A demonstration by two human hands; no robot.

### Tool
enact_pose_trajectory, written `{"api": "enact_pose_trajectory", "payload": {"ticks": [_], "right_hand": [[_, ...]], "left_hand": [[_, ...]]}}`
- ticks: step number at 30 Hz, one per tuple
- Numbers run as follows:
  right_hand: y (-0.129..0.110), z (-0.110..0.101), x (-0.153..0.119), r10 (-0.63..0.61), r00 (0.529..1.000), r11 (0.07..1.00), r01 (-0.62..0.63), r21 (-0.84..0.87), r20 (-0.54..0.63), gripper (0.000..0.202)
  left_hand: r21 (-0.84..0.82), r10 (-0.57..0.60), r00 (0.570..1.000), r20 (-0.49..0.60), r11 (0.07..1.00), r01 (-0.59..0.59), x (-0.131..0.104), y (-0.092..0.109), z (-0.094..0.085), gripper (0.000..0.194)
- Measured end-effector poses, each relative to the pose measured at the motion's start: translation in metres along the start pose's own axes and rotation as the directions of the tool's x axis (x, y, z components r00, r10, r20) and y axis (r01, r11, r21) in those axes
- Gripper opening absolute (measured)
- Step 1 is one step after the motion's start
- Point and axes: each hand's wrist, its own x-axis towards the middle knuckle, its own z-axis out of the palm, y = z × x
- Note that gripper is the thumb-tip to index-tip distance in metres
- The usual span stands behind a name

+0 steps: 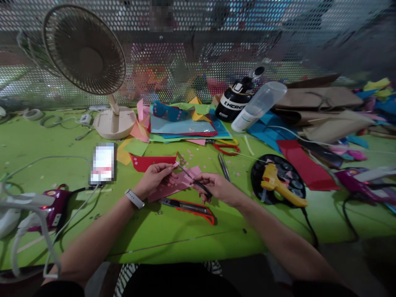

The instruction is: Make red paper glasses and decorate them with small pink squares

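My left hand (157, 178) is pinched at the right end of a folded red paper piece (154, 163), where a tiny pale scrap (176, 163) shows at the fingertips. In my right hand (213, 187) is a thin dark tool, like tweezers (202, 187), its tip pointing up and left to the scrap. Under and between the hands lies a pink paper sheet (182, 183). An orange and black box cutter (188, 207) lies just below them. Whether my left fingers grip the red paper or only the scrap is hard to tell.
A phone (102, 163) and fan (114, 123) stand left. Behind are stacked papers (182, 126), red-handled scissors (227, 148), a black bottle (232, 103) and a clear bottle (260, 106). At right, a yellow glue gun (283, 187) rests on a black tray (258, 173); cables run on both sides.
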Motion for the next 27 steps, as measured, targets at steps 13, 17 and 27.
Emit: {"api": "enact_pose_trajectory", "payload": {"ticks": [13, 17, 27], "right_hand": [[0.0066, -0.0031, 0.0017, -0.008, 1.0, 1.0, 0.008, 0.001, 0.015, 0.048], [0.0083, -0.0042, 0.0025, -0.019, 1.0, 1.0, 0.019, 0.0, 0.016, 0.048], [-0.0007, -0.0015, 0.0002, 0.012, 0.998, 1.0, -0.013, -0.012, -0.068, 0.053]], "left_hand": [[0.015, -0.006, 1.0, -0.008, 1.0, 0.006, -0.0003, -0.0006, -0.0004, 0.03], [0.009, -0.009, 1.0, -0.016, 1.0, 0.01, -0.0005, -0.0003, -0.0004, 0.029], [0.014, 0.006, 0.999, -0.044, 1.0, -0.005, -0.0027, 0.0018, 0.0029, 0.029]]}}
